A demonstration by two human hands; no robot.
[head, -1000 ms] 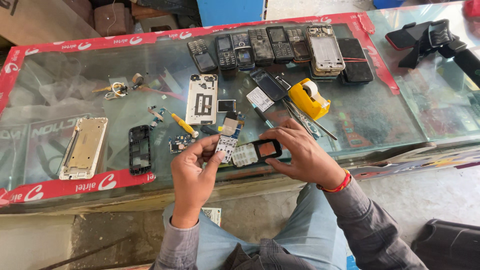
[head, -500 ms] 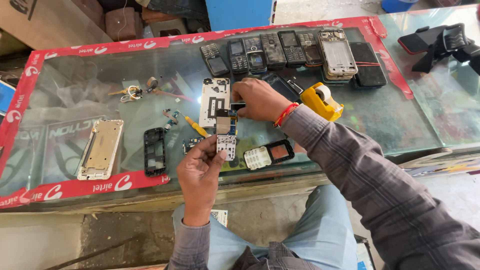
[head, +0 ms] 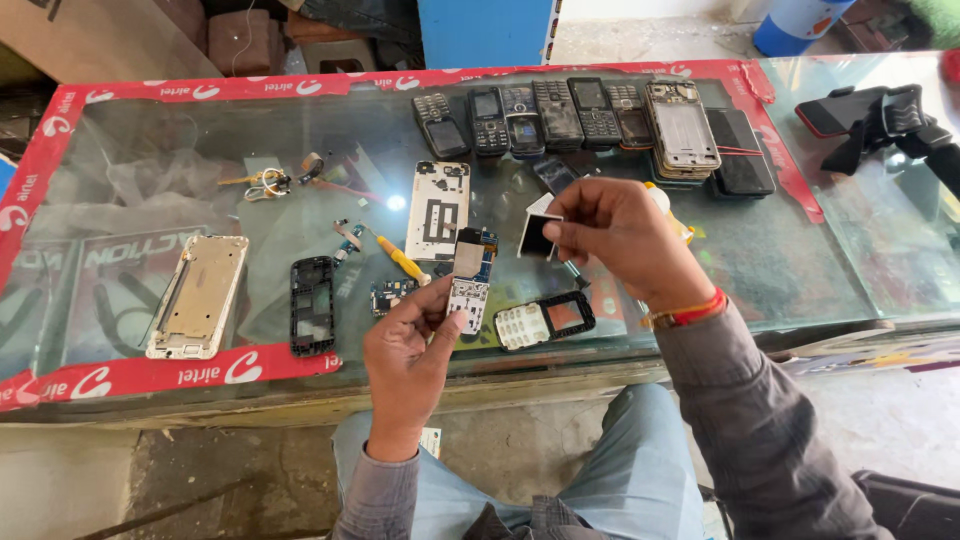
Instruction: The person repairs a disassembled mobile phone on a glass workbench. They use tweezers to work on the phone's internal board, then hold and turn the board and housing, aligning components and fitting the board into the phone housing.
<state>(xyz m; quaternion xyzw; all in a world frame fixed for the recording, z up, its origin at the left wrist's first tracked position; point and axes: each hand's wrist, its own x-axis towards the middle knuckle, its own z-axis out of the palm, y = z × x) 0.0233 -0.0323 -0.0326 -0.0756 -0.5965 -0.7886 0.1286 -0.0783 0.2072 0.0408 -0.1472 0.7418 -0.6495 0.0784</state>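
Note:
My left hand (head: 412,352) holds a small phone circuit board (head: 470,278) upright by its lower end, over the front of the glass counter (head: 780,270). My right hand (head: 622,240) pinches a small square display part (head: 538,236) with a dark face and white edge, held just right of the board and not touching it. A phone front cover with a white keypad (head: 545,319) lies on the glass below both hands. A yellow-handled screwdriver (head: 398,259) lies just left of the board.
A row of several old keypad phones (head: 560,112) lines the far edge. A white phone back plate (head: 438,209), a black frame (head: 311,304) and a metal phone chassis (head: 198,295) lie to the left. Black straps (head: 885,115) sit at far right.
My right hand set the keypad cover on the glass, reached to the middle of the counter, picked up the small display part and brought it back beside the board. My left hand barely moved.

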